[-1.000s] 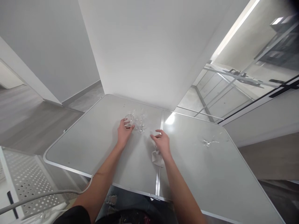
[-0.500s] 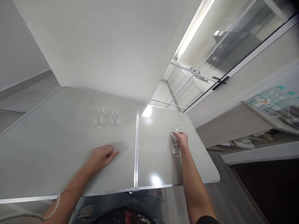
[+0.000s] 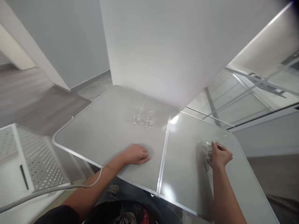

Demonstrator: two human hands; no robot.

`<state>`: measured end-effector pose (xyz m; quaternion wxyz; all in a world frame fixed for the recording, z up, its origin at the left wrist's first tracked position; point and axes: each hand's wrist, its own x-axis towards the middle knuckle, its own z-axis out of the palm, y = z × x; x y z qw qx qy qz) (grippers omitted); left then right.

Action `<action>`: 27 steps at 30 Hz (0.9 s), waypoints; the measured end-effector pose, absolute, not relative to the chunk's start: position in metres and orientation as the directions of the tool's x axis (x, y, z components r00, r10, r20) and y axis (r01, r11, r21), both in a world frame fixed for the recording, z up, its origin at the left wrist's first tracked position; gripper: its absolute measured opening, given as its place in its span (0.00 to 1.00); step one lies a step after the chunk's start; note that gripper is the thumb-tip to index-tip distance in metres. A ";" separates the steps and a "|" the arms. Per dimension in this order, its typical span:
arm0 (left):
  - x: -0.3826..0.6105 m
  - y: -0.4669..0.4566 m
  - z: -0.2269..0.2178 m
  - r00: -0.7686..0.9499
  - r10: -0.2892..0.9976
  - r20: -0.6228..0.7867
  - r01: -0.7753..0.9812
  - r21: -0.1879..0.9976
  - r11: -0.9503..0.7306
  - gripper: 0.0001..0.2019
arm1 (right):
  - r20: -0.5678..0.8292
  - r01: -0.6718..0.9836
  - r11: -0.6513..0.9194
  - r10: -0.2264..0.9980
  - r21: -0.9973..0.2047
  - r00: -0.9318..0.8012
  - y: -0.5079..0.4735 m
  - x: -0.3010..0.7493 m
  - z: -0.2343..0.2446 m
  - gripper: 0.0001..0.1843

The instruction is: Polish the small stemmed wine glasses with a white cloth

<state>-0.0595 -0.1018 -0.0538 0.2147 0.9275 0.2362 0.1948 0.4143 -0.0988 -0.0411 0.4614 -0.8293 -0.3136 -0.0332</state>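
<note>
My right hand (image 3: 220, 154) is over the right part of the table (image 3: 184, 155), its thumb and fingers pinched together. Beside its fingertips lie a small clear piece and a pale, loosely bundled thing (image 3: 207, 160), blurred and partly covered by the hand. What the fingers grip is too small to make out. My left hand (image 3: 137, 154) rests on the left part of the table, fingers curled in with nothing visible in them. Beyond it stand several small clear glass-like pieces (image 3: 142, 118) in a close group.
A metal seam (image 3: 164, 152) divides the tabletop. A white wall (image 3: 158, 56) rises behind it, with glass panels at right. A pale cable (image 3: 70, 187) crosses my left forearm. A white perforated cabinet (image 3: 38, 158) stands at the left.
The view has swung left, so the table and both hands appear further right. My left hand's fingers have curled in more. My right hand stays by the pale bundle, its fingers still pinched.
</note>
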 end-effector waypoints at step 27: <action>-0.063 -0.108 -0.048 0.821 0.436 0.369 0.192 0.540 -0.819 0.13 | -0.056 0.502 -0.040 0.998 -0.864 -0.018 -0.057 0.095 -0.025 0.20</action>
